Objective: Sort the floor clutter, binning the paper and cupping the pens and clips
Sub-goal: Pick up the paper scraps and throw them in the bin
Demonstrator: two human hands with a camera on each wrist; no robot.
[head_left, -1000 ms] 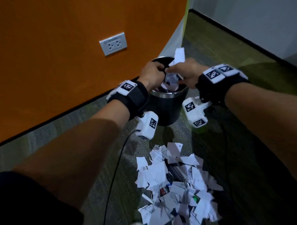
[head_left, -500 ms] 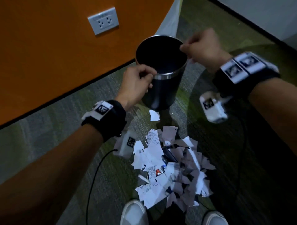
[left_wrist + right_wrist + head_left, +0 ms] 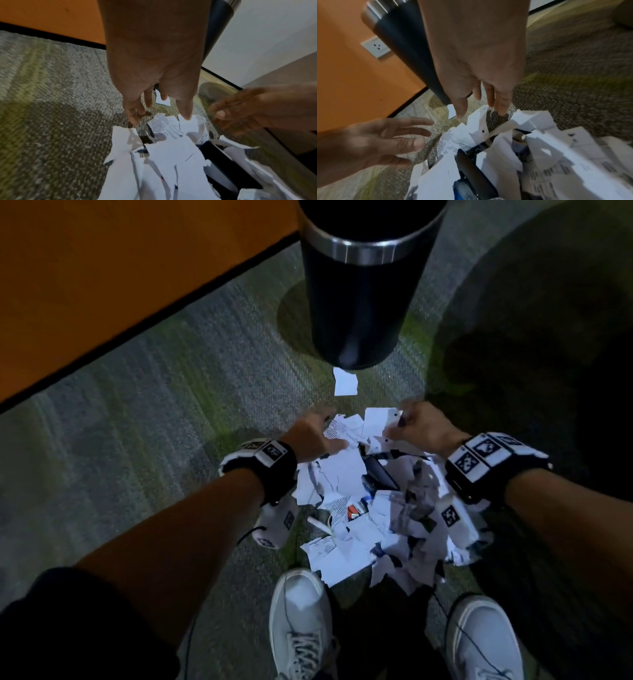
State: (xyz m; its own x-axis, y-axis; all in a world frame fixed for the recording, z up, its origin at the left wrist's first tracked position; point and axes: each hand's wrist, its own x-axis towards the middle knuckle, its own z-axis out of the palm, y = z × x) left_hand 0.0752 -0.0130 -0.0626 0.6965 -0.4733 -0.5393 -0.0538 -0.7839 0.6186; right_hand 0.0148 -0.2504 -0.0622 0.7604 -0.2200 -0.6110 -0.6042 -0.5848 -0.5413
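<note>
A heap of torn white paper scraps point(image 3: 346, 481) lies on the carpet in front of my feet. Among the scraps lie a flat black object point(image 3: 378, 474), a white pen-like stick point(image 3: 318, 525) and small red and blue bits. The black bin point(image 3: 356, 285) with a steel rim stands beyond the heap; one loose scrap point(image 3: 345, 381) lies at its foot. My left hand point(image 3: 315, 436) point(image 3: 159, 117) and right hand point(image 3: 421, 426) point(image 3: 481, 113) hover at the heap's far edge. Both have straight, spread fingers, tips touching or just above the top scraps, and hold nothing.
An orange wall point(image 3: 102, 285) with a black skirting runs along the left, carrying a white socket point(image 3: 376, 47). My two white shoes point(image 3: 301, 628) point(image 3: 479, 645) stand just behind the heap. A thin black cable point(image 3: 246, 534) trails from my left wrist.
Both hands have left the bin's rim and come down and back to the far edge of the paper heap. One scrap has dropped beside the bin.
</note>
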